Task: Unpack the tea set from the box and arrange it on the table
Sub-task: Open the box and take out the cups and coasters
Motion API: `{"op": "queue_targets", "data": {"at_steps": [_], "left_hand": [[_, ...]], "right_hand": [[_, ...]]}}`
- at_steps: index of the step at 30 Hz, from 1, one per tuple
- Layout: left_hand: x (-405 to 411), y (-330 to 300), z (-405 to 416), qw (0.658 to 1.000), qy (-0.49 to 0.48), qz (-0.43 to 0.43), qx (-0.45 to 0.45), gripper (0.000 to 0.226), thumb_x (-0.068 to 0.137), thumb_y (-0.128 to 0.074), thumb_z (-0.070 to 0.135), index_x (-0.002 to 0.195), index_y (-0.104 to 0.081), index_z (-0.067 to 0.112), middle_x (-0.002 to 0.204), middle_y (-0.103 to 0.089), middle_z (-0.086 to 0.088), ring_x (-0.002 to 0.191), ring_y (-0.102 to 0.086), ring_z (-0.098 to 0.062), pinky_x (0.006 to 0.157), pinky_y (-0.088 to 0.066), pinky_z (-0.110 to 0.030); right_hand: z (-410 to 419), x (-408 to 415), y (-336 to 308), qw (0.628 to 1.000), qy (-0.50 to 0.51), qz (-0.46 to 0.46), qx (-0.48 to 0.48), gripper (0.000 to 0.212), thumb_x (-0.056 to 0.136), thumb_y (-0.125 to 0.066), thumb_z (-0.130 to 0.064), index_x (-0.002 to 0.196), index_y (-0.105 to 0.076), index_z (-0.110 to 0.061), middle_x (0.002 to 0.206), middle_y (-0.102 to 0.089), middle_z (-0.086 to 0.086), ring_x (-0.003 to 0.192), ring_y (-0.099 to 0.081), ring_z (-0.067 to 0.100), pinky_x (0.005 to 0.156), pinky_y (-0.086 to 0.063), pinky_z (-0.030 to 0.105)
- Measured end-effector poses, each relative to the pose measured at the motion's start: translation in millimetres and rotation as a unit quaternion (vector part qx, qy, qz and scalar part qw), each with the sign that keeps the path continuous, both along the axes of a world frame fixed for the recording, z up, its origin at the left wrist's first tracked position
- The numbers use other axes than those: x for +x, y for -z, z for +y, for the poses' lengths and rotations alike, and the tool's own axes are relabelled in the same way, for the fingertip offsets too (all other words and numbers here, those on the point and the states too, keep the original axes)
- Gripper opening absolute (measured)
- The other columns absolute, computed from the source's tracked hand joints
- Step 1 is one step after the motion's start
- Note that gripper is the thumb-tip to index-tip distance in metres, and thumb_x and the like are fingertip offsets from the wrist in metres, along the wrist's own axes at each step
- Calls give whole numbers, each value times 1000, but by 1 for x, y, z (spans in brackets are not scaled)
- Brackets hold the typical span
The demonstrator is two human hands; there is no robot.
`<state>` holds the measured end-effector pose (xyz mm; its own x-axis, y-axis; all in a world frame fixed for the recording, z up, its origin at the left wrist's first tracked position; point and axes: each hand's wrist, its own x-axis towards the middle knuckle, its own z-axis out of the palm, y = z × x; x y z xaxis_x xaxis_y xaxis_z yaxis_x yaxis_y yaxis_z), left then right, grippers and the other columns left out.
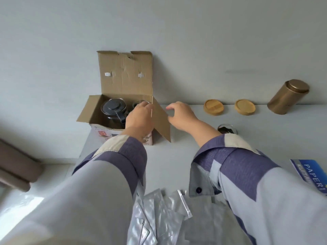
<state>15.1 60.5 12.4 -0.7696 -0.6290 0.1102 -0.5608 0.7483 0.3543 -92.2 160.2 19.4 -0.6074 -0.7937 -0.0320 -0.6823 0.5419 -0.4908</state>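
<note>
An open cardboard box [123,76] stands at the back left of the white table [194,147], its lid up against the wall. Inside sit a glass teapot with a dark lid [114,108] and a glass cup [137,104]. My left hand [139,115] reaches into the box with its fingers on the cup's rim; whether it grips the cup is unclear. My right hand [180,114] hovers open just right of the box's side flap [161,122], holding nothing. Another glass cup [227,129] stands on the table behind my right forearm. Two round bamboo coasters [213,107] [245,106] lie by the wall.
A gold cylindrical tin [287,97] stands at the back right against the wall. A blue paper pack [311,175] lies at the right edge. Several crinkled silver wrappers [159,214] lie at the table's near edge. A brown object [16,170] is off the table's left side.
</note>
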Motion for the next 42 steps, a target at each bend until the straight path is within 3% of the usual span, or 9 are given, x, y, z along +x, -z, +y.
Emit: {"op": "queue_targets", "data": {"at_steps": [6, 10, 12, 17, 26, 34, 36, 39, 42], "left_hand": [[54, 10, -67, 993, -59, -102, 8, 71, 89, -55, 19, 150, -21, 10, 158, -17, -5, 147, -10, -23, 120, -14, -40], [71, 17, -87, 982, -63, -170, 49, 92, 89, -57, 47, 153, -5, 7, 161, 4, -5, 148, 0, -21, 119, -10, -37], [75, 19, -90, 983, -50, -170, 42, 94, 89, -55, 51, 153, -2, 8, 161, 7, -4, 148, 2, -19, 119, -9, -33], [77, 28, -94, 986, -45, -157, 35, 94, 90, -52, 53, 152, 2, 9, 160, 10, -3, 148, 6, -15, 121, -7, -32], [78, 31, -97, 985, -37, -168, 25, 92, 92, -45, 55, 152, 6, 7, 159, 14, -4, 147, 10, -16, 121, -6, -32], [77, 36, -101, 983, -40, -177, 23, 93, 92, -46, 55, 151, 7, 7, 159, 14, -5, 147, 10, -17, 121, -7, -34], [76, 35, -101, 982, -39, -182, 25, 94, 92, -46, 55, 151, 8, 7, 159, 15, -6, 147, 10, -18, 121, -7, -34], [75, 33, -102, 981, -42, -189, 32, 95, 91, -49, 53, 151, 7, 6, 159, 14, -7, 148, 10, -19, 121, -7, -35], [73, 32, -101, 980, -44, -192, 33, 95, 91, -50, 52, 151, 7, 5, 159, 15, -8, 147, 11, -20, 121, -8, -36]], "right_hand": [[-74, 46, -5, 994, -110, -12, 12, 25, 89, -58, -11, 111, -70, -15, 116, -68, 4, 107, -61, 22, 95, -48, 33], [-113, 57, -4, 977, -125, 13, 174, 11, 89, -58, -14, 93, -66, -6, 84, -63, 7, 81, -60, 26, 70, -48, 31], [-126, 62, -3, 959, -97, 31, 265, 15, 88, -58, -12, 101, -63, -7, 73, -51, 7, 70, -52, 23, 65, -43, 30], [-145, 68, 10, 942, -9, 10, 335, 36, 92, -48, -8, 127, -54, -5, 96, -47, 10, 87, -46, 25, 74, -41, 30], [-154, 74, 26, 944, 104, 5, 314, 32, 94, -48, -14, 125, -54, -7, 123, -58, 9, 114, -56, 25, 76, -40, 29], [-148, 76, 21, 953, 104, -17, 285, 32, 92, -47, -8, 122, -56, -3, 94, -55, 11, 92, -56, 26, 69, -41, 27], [-147, 75, 17, 960, 83, -28, 266, 37, 93, -45, -9, 128, -51, -1, 110, -57, 15, 90, -50, 27, 60, -38, 27], [-146, 77, -2, 951, 31, 2, 306, 28, 92, -53, -23, 115, -56, -9, 92, -56, 7, 68, -46, 24, 48, -31, 29], [-146, 76, -26, 931, 6, 78, 356, 41, 78, -68, -44, 96, -54, -10, 78, -53, 4, 66, -53, 23, 54, -43, 31]]}}
